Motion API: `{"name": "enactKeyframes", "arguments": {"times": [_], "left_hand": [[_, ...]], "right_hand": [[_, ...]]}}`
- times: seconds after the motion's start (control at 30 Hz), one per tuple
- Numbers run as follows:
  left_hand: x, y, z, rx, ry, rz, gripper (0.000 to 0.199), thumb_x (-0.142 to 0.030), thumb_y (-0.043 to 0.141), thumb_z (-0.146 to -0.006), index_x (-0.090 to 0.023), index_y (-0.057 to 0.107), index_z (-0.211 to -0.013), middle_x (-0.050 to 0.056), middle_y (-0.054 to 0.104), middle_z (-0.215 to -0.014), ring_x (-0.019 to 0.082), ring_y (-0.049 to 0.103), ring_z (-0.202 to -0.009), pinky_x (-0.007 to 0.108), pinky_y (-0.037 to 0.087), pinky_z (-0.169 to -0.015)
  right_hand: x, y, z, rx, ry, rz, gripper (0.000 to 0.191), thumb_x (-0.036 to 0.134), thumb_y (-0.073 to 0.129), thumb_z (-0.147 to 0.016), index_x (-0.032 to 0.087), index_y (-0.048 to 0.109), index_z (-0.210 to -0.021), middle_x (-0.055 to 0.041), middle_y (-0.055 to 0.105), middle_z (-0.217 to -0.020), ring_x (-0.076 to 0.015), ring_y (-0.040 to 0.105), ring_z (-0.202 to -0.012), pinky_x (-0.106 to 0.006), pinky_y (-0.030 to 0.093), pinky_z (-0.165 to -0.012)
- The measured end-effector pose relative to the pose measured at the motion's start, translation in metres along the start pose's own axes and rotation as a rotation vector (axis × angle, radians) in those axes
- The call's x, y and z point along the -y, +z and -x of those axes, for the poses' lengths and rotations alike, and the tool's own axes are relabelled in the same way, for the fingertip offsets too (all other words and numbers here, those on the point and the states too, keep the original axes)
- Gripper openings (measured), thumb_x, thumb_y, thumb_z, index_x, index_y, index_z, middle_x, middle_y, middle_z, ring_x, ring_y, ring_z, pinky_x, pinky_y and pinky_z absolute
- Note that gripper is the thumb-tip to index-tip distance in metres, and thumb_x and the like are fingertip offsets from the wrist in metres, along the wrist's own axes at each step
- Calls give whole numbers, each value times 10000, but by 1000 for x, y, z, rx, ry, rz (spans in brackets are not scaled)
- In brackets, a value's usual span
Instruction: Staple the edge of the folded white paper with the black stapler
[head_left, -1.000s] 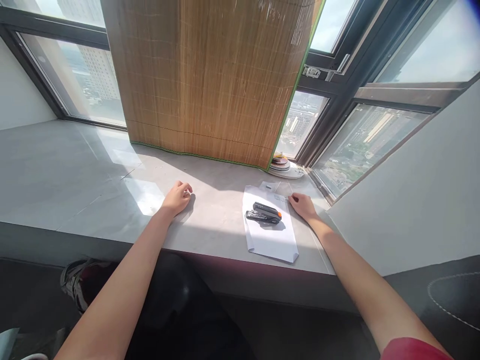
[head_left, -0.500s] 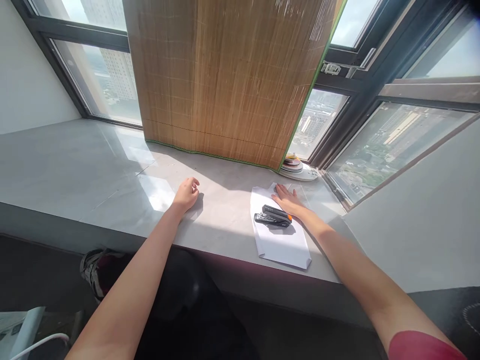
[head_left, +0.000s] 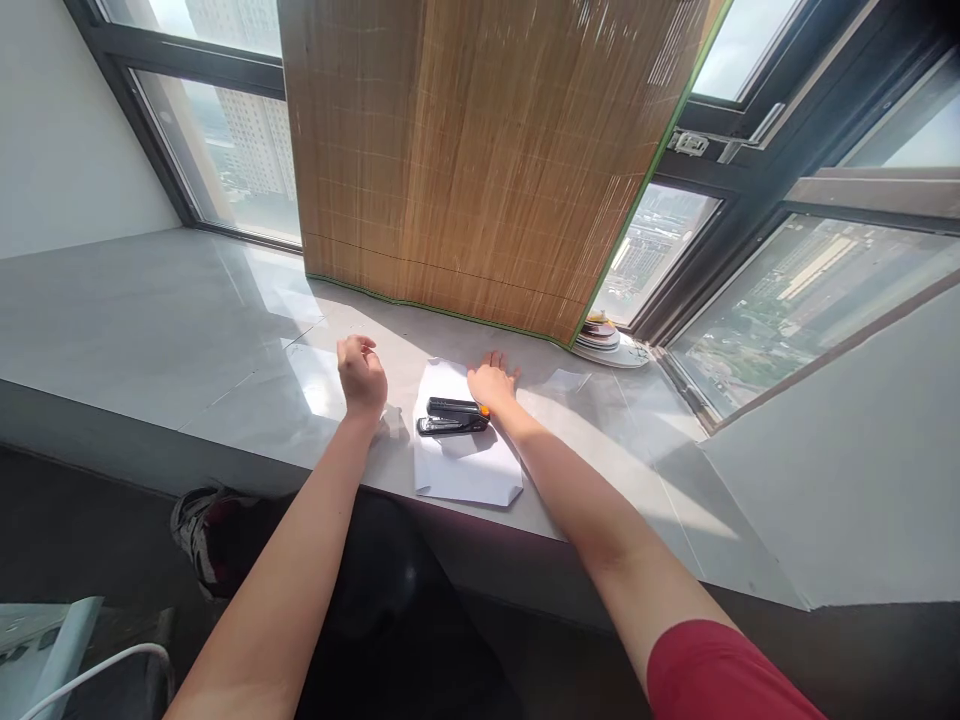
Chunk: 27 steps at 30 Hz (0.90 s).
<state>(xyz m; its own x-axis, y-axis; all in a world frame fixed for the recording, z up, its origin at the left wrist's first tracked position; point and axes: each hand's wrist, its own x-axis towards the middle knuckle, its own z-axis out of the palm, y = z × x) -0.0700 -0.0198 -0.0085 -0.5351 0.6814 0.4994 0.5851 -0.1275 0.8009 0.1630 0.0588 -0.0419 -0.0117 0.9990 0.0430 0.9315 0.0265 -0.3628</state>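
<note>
White paper (head_left: 469,470) with folded corners lies near the front edge of the grey stone sill. On it rests a black stapler (head_left: 453,416) with an orange tip. My right hand (head_left: 493,383) is flat at the paper's upper right edge, fingers spread, just beyond the stapler's orange end. To the left of the paper, my left hand (head_left: 363,374) is raised a little over the sill with its fingers curled; what they hold, if anything, is hidden.
A bamboo blind (head_left: 465,160) hangs behind the sill (head_left: 165,330). Stacked plates (head_left: 606,340) stand at its lower right corner, by the window frame. A small pale sheet (head_left: 566,380) lies right of my right hand. A white cable (head_left: 112,660) is at lower left.
My right hand has moved left, and the paper and stapler have slid left with it. My left hand has lifted and turned upward. The view has shifted slightly.
</note>
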Motion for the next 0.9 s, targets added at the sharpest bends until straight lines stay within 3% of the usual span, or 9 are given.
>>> {"name": "enactKeyframes", "arguments": {"times": [0.1, 0.23, 0.4, 0.5, 0.57, 0.63, 0.73, 0.8, 0.9], "left_hand": [[0, -10, -3, -199, -85, -50, 292, 12, 388, -864, -252, 474, -955, 114, 574, -1153, 253, 616, -1082, 423, 525, -1041], [0, -19, -3, -289, -140, -39, 298, 13, 391, -850, -254, 454, -966, 123, 566, -1160, 287, 587, -1172, 452, 503, -1077], [-1, -23, -2, -294, -190, 27, 265, -6, 395, -851, -253, 432, -938, 138, 563, -1174, 315, 564, -1202, 495, 492, -1080], [-2, -25, -1, -312, -193, -2, 268, -4, 393, -850, -258, 428, -930, 132, 572, -1136, 315, 572, -1202, 504, 506, -1076], [-3, -26, -1, -321, -194, -21, 274, -2, 400, -847, -260, 432, -932, 128, 578, -1108, 314, 580, -1194, 507, 518, -1068], [-3, -27, -1, -332, -193, -38, 275, 2, 397, -851, -265, 415, -914, 122, 585, -1082, 305, 596, -1179, 490, 532, -1058], [-2, -26, -1, -335, -201, -47, 281, 10, 387, -864, -271, 381, -885, 115, 588, -1073, 290, 616, -1170, 454, 543, -1043], [0, -25, -1, -326, -210, -34, 282, 14, 390, -868, -267, 391, -887, 119, 588, -1091, 295, 613, -1179, 459, 537, -1047], [3, -24, -3, -313, -212, -13, 280, 18, 405, -865, -257, 434, -911, 123, 585, -1112, 308, 601, -1195, 477, 520, -1067]], "right_hand": [[45, 15, -9, -2, 51, -105, 739, 474, 301, -1119, 107, 275, -1760, -229, 195, -1832, -444, 74, -1705, -790, 0, -1297], [85, 29, -15, 4, 1, -190, 691, 482, 257, -1141, 169, 312, -1754, -175, 221, -1834, -435, 53, -1694, -816, -6, -1273], [97, 32, -12, 11, -69, -196, 611, 338, 376, -1137, 141, 380, -1716, -152, 292, -1818, -398, 115, -1673, -747, 64, -1301], [89, 24, -11, -57, -110, -267, 650, 326, 456, -1118, 91, 343, -1713, -183, 346, -1786, -359, 247, -1626, -634, 211, -1305], [72, 12, -12, -99, -131, -306, 565, 368, 464, -1112, 100, 498, -1608, -177, 542, -1647, -290, 472, -1475, -464, 385, -1220], [39, -5, -11, -114, -140, -338, 429, 415, 441, -1104, 132, 734, -1238, -119, 768, -1232, -218, 660, -1106, -313, 504, -989], [-33, -34, -6, -121, -70, -299, 492, 429, 450, -1066, 220, 592, -644, -11, 555, -617, -171, 502, -647, -290, 438, -697], [-81, -48, 2, -160, -20, -233, 480, 336, 515, -999, 256, 406, -539, 32, 353, -532, -148, 341, -583, -302, 330, -626], [-124, -55, 16, -161, -131, -127, 480, 348, 500, -978, 250, 353, -532, 24, 325, -547, -145, 303, -585, -313, 260, -623]]}}
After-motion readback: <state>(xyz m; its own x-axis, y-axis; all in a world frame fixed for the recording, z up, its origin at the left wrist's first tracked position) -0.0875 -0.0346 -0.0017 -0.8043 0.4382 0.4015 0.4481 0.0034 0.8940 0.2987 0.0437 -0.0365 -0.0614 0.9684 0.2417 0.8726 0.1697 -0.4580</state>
